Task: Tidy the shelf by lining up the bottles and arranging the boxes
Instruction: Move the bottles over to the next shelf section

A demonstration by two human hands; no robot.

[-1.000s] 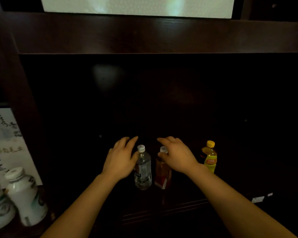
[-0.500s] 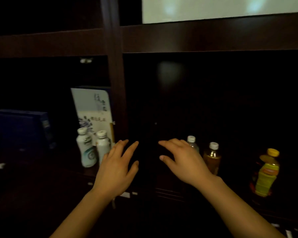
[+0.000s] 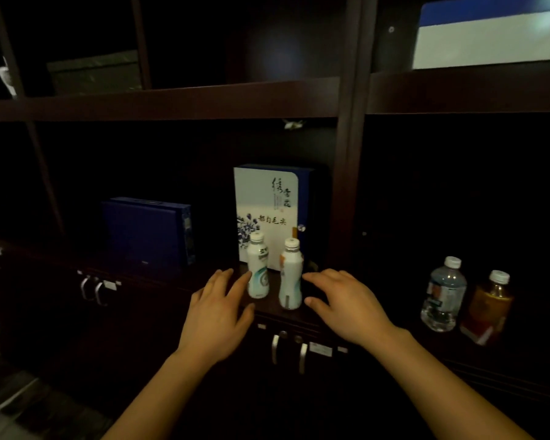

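Note:
Two white bottles stand upright on the dark shelf: the left one [image 3: 258, 265] and the right one [image 3: 290, 278]. Behind them a tall white and blue box [image 3: 267, 204] stands on end. A dark blue box [image 3: 148, 231] sits further left. My left hand [image 3: 218, 309] is open, its fingertips beside the left white bottle. My right hand [image 3: 346, 301] is open just right of the right white bottle. In the compartment to the right stand a clear water bottle [image 3: 443, 295] and an amber tea bottle [image 3: 489, 304].
A vertical shelf post [image 3: 350, 154] divides the two compartments. Cabinet doors with metal handles [image 3: 288, 352] lie below the shelf edge, with more handles [image 3: 91, 289] at the left. A grey box [image 3: 96, 73] and a blue and white box [image 3: 492, 36] rest on the upper shelf.
My view and both hands have swung left from the water and tea bottles to the two white bottles. Both hands stay open and hold nothing.

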